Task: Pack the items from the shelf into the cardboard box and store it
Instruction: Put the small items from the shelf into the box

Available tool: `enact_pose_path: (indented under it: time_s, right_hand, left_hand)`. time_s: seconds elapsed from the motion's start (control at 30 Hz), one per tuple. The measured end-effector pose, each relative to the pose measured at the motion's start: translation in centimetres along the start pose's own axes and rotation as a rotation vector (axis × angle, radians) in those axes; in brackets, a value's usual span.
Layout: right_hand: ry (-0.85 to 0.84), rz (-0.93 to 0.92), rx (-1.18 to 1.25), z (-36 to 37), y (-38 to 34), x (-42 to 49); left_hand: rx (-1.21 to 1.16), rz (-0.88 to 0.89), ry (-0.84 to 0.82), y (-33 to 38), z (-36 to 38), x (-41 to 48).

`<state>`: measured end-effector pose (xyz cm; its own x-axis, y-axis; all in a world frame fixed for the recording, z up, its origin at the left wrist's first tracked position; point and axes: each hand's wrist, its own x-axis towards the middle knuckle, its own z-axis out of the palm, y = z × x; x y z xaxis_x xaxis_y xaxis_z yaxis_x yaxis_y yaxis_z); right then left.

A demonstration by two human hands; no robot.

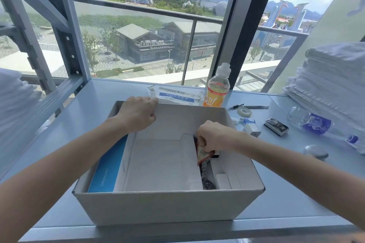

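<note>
Cardboard box (pixel 167 207) open, resting on the grey shelf (pixel 83 108), near edge at 6 o'clock.

Left hand (pixel 137 113): forearm extended from 7 o'clock toward the box's far-left corner at 11 o'clock. Palm down, fingers curled over the top of the far wall, gripping its rim. Thumb not visible.

Right hand (pixel 214 137): forearm extended from 4 o'clock, wrist bent downward into the box's right half. Fingers pinched closed on the top of a red snack packet (pixel 203 154), packet held upright and lowered between the white inner flap (pixel 164 163) and the right wall.

Box contents: blue and white carton (pixel 107 171) against the left wall at 9 o'clock; wristwatch (pixel 207 177) with metal band directly below the packet; white blocks (pixel 224 180) just beside the watch at 3 o'clock.

Items outside the box, on the shelf: plastic-wrapped pack (pixel 177 94) just behind the far wall at 12 o'clock; orange drink bottle (pixel 218 87) upright at 1 o'clock; pens (pixel 248 107), tape roll (pixel 244 112), white charger (pixel 251 130) and dark wrapped bar (pixel 276 126) at 2 o'clock; water bottle (pixel 320 125) on its side at 3 o'clock; round metal object (pixel 316 152) near it. Folded white towels (pixel 331 85) stacked at far right.
</note>
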<state>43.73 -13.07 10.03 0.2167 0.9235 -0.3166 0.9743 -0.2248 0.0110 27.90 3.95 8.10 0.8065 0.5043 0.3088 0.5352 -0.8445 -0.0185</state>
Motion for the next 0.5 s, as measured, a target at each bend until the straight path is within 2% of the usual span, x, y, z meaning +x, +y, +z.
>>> enact_pose_path:
  time_s: [0.17,0.37,0.5]
  right_hand:
    - [0.063,0.051,-0.021,-0.06,0.5,-0.28]
    - [0.253,0.1,0.059,-0.47,0.59,-0.33]
    - [0.184,0.118,0.057,-0.12,0.42,0.15]
  left_hand:
    - [-0.001,-0.007,-0.021,0.05,-0.11,-0.06]
    - [-0.008,-0.01,0.002,0.21,-0.25,-0.13]
    - [-0.006,-0.008,-0.002,0.28,-0.4,-0.3]
